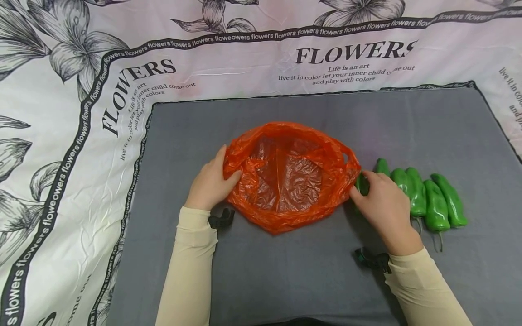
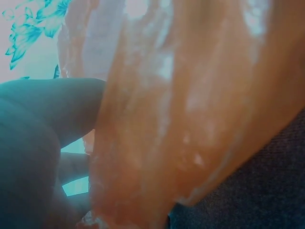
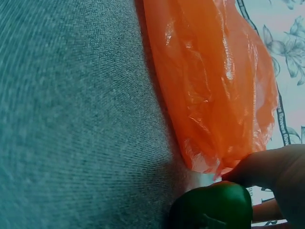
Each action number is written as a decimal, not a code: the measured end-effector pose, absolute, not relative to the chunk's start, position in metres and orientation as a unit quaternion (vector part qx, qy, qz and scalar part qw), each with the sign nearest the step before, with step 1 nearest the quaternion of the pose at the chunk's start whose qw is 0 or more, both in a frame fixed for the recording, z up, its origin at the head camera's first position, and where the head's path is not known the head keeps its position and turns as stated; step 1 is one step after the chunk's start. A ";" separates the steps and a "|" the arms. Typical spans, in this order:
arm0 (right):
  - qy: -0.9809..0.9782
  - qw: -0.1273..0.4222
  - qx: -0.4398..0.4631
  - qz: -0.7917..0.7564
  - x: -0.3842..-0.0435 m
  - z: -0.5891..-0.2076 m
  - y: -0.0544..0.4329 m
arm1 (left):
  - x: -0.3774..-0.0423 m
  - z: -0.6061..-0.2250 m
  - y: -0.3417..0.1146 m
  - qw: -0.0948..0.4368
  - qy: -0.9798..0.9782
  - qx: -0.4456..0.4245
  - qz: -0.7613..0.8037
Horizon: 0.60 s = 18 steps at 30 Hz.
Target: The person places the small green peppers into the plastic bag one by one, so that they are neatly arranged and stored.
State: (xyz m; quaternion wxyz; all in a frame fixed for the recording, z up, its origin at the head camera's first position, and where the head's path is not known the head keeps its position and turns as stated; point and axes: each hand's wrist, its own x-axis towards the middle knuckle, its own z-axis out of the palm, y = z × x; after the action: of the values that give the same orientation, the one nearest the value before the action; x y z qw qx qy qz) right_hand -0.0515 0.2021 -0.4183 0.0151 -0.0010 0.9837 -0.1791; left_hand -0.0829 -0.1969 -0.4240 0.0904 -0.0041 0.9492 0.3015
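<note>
An orange-red plastic bag (image 1: 302,181) stands with its mouth spread wide, so its crinkled inside shows in the head view. My left hand (image 1: 212,181) grips the bag's left rim, thumb over the inner side and fingers outside. In the left wrist view the bag's wall (image 2: 157,124) fills most of the picture beside the fingers. At the opposite side, my right hand (image 1: 383,206) pinches the bag's right edge near a handle loop. A green pepper (image 3: 212,207) lies right below that thumb in the right wrist view; whether the hand touches it I cannot tell.
Several glossy green peppers (image 1: 436,206) lie in a row to the right of my right hand, some with thin stems toward me. Grey cloth (image 1: 285,276) covers the work area, bordered by a white flower-printed cover (image 1: 236,68) at the back and sides.
</note>
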 end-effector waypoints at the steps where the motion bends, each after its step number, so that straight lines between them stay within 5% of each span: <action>1: 0.983 0.009 0.002 -0.183 -0.051 -0.418 0.202 | -0.083 -0.424 -0.197 0.090 0.949 -0.004 0.301; 18: 0.973 -0.051 0.062 -0.217 -0.051 -0.394 0.213 | -0.084 -0.425 -0.194 0.083 0.949 0.000 0.305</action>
State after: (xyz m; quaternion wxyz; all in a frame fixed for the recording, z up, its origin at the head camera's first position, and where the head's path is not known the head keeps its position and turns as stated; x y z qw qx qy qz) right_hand -0.0511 0.2133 -0.3939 -0.0509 0.0621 0.9728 -0.2172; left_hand -0.0836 -0.1940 -0.4252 0.0833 -0.0005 0.9488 0.3045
